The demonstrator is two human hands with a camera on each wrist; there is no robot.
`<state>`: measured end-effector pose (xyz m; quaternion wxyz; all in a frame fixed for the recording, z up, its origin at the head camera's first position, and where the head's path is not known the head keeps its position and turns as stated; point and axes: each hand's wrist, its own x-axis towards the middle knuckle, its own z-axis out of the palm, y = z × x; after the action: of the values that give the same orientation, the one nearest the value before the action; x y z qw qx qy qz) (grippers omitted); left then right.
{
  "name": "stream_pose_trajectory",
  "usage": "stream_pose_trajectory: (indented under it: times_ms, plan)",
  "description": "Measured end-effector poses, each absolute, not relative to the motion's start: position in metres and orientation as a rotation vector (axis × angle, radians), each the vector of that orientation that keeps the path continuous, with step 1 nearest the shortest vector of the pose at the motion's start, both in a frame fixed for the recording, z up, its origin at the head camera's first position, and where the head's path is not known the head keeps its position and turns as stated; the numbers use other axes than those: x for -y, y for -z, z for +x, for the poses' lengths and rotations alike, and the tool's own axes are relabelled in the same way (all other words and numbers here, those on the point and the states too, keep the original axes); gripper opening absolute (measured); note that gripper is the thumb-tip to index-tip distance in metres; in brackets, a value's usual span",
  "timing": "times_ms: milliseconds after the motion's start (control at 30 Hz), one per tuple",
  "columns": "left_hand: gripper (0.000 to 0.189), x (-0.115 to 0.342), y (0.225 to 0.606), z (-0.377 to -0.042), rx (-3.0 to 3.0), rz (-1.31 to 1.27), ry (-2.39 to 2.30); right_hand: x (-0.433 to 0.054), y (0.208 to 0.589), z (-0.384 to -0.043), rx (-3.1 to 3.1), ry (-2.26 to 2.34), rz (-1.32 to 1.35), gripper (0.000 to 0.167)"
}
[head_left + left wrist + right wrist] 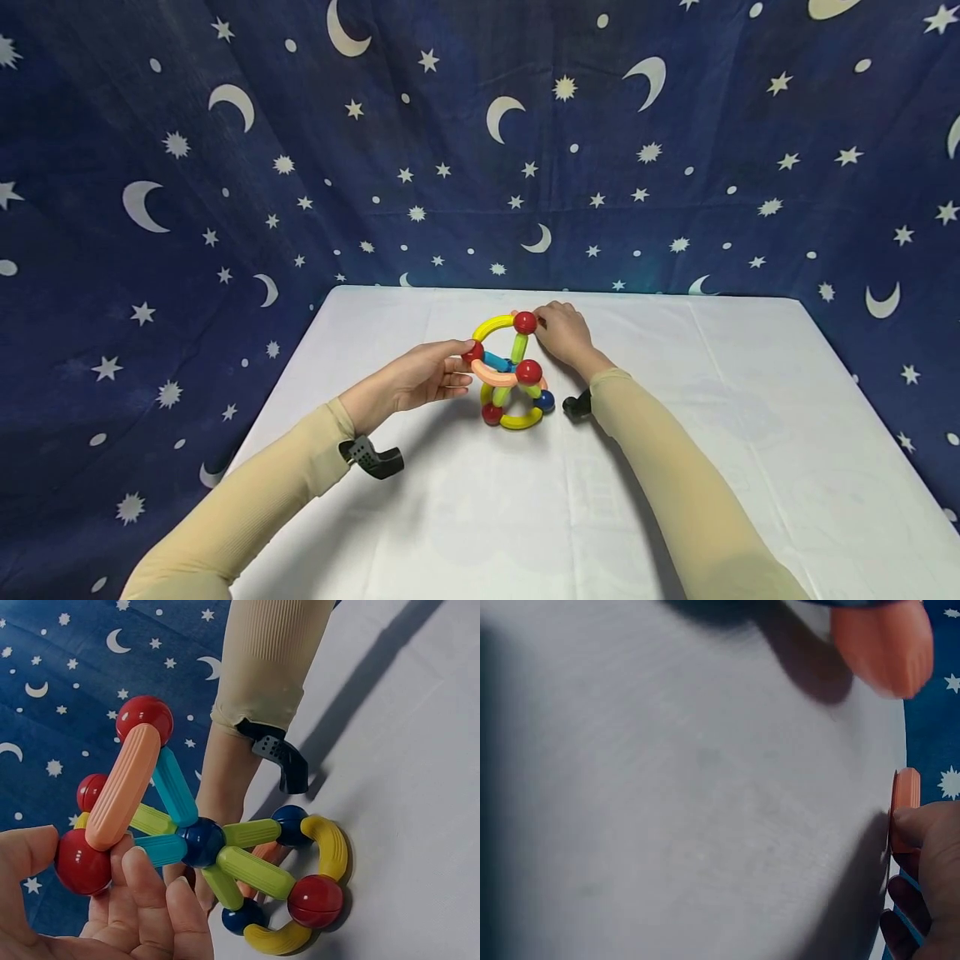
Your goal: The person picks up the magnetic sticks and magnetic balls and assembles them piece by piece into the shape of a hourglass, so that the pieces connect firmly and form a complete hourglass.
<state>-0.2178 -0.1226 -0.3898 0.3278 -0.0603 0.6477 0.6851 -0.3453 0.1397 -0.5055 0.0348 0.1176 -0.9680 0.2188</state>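
A magnetic ball-and-stick structure stands on the white table, a ring of yellow curved sticks at its base. Light green and blue straight sticks meet at a dark blue middle ball. My left hand pinches a red ball on the structure's upper left side, thumb on one side and fingers beneath. From that ball an orange curved stick runs to another red ball. Behind the structure, my right hand pinches a separate orange stick close to the top red ball.
The table is covered with a white cloth. A dark blue curtain with moons and stars hangs behind and to both sides. Black camera mounts sit on both wrists, the right one close beside the structure's base.
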Motion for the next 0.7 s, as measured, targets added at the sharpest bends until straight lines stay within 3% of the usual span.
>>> stream_pose_trajectory:
  times_ms: [300, 700]
  plan:
    - [0.037, 0.121, 0.39, -0.219, -1.695, -0.142, -1.793, -0.167, 0.499, -0.326, 2.988, -0.631, 0.437, 0.024]
    - [0.041, 0.122, 0.39, -0.217, -1.697, -0.146, -1.788, -0.244, 0.501, -0.271, 3.005, -0.639, 0.55, 0.022]
